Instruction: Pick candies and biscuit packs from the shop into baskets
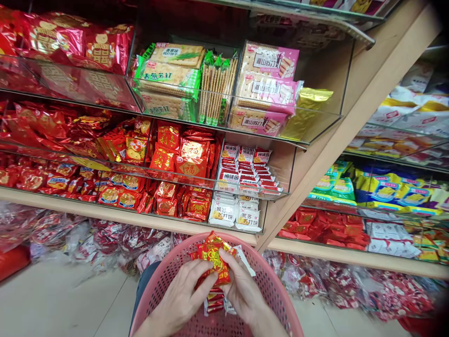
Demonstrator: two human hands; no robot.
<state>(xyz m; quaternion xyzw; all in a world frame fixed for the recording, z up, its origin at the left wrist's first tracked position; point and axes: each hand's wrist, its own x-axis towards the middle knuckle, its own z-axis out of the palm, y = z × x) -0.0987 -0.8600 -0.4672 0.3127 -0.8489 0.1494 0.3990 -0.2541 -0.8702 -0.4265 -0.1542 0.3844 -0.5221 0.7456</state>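
Note:
Both my hands are over a pink perforated basket [154,291]. Between them are small red snack packets [214,255] with gold print, several bunched together. My left hand [187,285] presses its fingers against the packets from the left. From the right, my right hand [242,285] grips them, thumb on the front. A white packet [245,260] sticks out behind the right hand; whether it is held, I cannot tell. Below the hands, more red and white packets [214,303] lie in the basket, partly hidden.
Ahead stands a wooden shelf [301,168] with clear-fronted bins. They hold red packets [191,154], green cracker packs [168,75], pink cracker packs [266,89] and white packets [224,213]. Another shelf section [351,243] angles off right. Bagged goods [119,238] lie on the floor beneath.

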